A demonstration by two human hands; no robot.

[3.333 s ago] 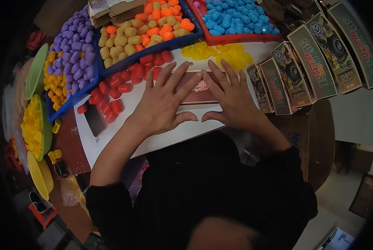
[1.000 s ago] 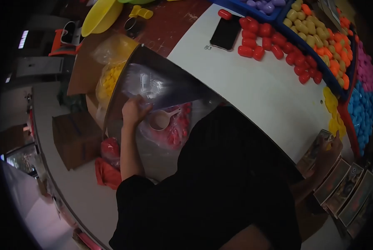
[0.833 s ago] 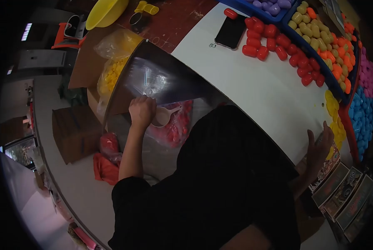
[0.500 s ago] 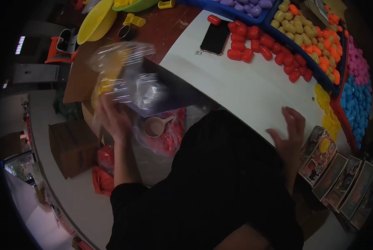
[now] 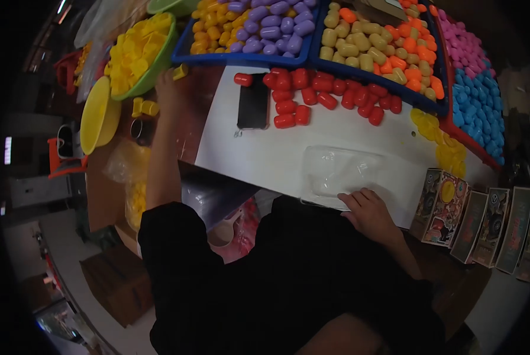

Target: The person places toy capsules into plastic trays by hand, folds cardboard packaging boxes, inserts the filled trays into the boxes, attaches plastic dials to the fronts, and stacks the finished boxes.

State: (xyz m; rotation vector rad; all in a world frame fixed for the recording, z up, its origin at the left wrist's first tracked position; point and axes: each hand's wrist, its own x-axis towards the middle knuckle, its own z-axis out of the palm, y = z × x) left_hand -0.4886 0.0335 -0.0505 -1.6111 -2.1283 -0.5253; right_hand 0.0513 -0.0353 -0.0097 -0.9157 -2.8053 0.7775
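A clear plastic tray (image 5: 342, 171) lies on the white board (image 5: 247, 160), near its front edge. The fingers of my right hand (image 5: 368, 213) are bent onto the tray's lower right edge, thumb below. My left hand (image 5: 167, 86) reaches far forward on the left, beside the green bowl of yellow parts (image 5: 141, 56) and a small yellow piece (image 5: 180, 72); its fingers are blurred and too dark to make out. Red capsules (image 5: 303, 94) lie in a loose band behind the tray, next to a black phone (image 5: 253, 106).
Blue trays of purple and yellow (image 5: 271, 26) and tan and orange capsules (image 5: 365, 44) line the back. A red tray (image 5: 454, 130) holds blue and pink ones. Yellow discs (image 5: 439, 142) and upright printed boxes (image 5: 490, 228) stand right. A yellow bowl (image 5: 99, 115) is left.
My left hand has moved from the plastic bags below the table to the bowls. A clear tray now lies on the board, and my right hand has come down onto its edge.
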